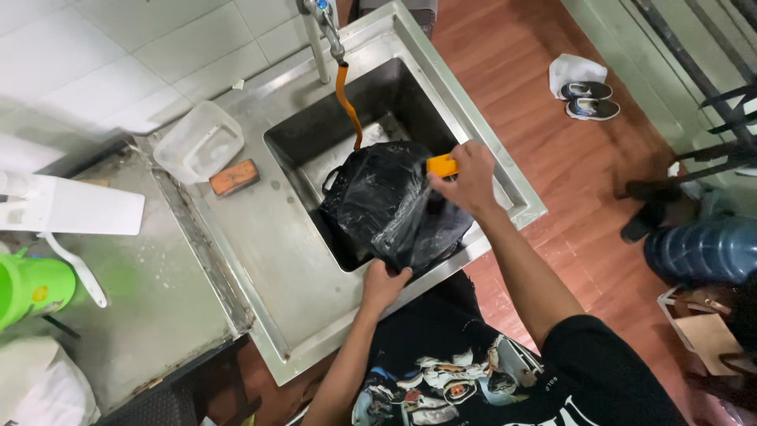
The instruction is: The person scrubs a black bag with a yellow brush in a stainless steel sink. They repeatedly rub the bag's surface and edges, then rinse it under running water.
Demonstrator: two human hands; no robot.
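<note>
I am looking down through the head camera at a steel sink (516,207) set in a metal counter, and my 2 hands are both on a crumpled black plastic bag (390,207) that sits in the basin, bulging up over its front rim. My left hand (384,284) grips the bag's lower front edge, fingers curled and pinched on the plastic where it hangs over the rim. My right hand (471,178) is at the bag's upper right, fingers closed around a small orange sponge (441,166) pressed against the plastic; I think it is a sponge, though only 1 corner shows past the fingers. An orange hose (347,102) hangs from the tap (319,35) to just behind the bag. On the counter to the left lie a clear plastic tub (201,142) and, just beside it, a brown scouring block (234,177); a white cutting board (71,207) and a green jug (31,288) sit farther left. What worries me is the thin plastic: it looks slack and slippery, so hard rubbing could tear it or pull it out of the left pinch, dropping the bag into the basin.
</note>
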